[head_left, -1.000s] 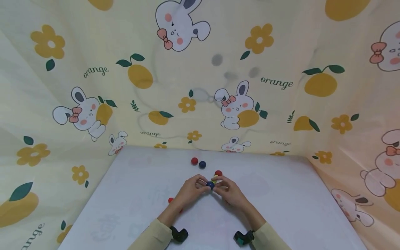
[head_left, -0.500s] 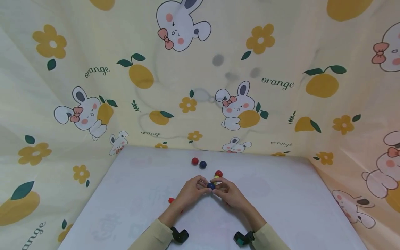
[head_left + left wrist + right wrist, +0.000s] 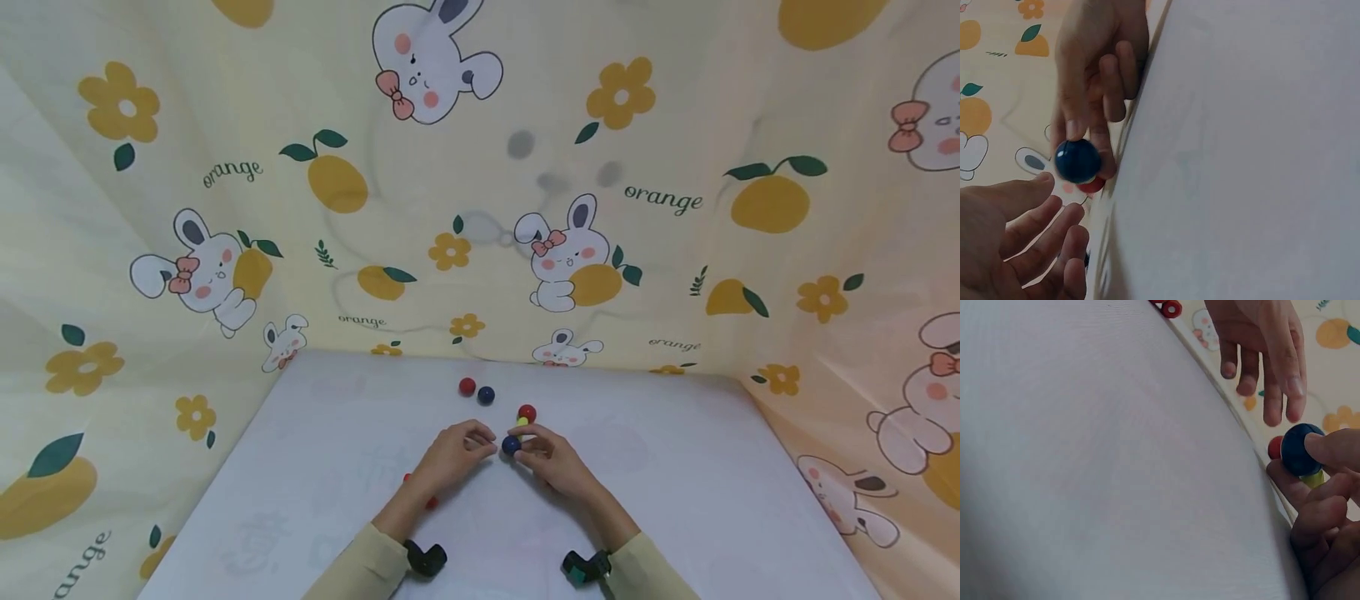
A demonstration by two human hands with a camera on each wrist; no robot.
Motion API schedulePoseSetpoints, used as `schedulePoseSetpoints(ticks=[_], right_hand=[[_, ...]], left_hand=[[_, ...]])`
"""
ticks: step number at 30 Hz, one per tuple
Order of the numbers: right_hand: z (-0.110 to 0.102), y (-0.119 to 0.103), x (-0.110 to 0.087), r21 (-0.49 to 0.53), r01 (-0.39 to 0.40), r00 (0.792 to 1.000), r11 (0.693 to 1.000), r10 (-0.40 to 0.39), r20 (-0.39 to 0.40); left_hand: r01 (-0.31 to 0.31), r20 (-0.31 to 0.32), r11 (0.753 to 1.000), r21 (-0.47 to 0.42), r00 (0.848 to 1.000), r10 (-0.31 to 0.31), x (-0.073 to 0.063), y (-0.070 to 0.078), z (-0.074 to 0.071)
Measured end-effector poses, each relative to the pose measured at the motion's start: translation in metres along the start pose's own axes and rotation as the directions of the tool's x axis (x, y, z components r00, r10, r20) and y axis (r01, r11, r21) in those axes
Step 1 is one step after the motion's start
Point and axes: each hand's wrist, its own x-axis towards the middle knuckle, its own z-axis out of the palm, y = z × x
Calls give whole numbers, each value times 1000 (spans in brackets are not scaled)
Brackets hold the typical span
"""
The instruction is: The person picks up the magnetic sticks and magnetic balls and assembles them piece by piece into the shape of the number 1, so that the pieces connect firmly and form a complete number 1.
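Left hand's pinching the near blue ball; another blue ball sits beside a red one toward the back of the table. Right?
Wrong hand: the right hand pinches the near blue ball; the left hand is apart from it, as the head view shows. The rest stands: another blue ball sits beside a red one toward the back of the table.
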Motion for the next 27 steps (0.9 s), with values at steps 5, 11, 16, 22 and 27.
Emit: schedulePoseSetpoints(ticks=[5,11,16,22,27], right_hand=[[0,2,1,32,-38,999,999,39,-20],[-2,0,1,89,-79,993,993,86,-81],[-3,-3,0,121,-73,991,990,86,-99],[-3,-1,2,143,-85,986,986,104,-130],[-3,0,3,162,-89,982,983,114,-152]], left_hand=[[18,28,1000,9,999,-19,-1,0,-11],[9,74,999,53,997,-13,-4,1,-28],[9,104,997,73,994,-17,-8,-1,-42],[5,132,995,104,991,-19,-16,-8,-56],[-14,146,989,147,989,-8,-24,-16,-67]])
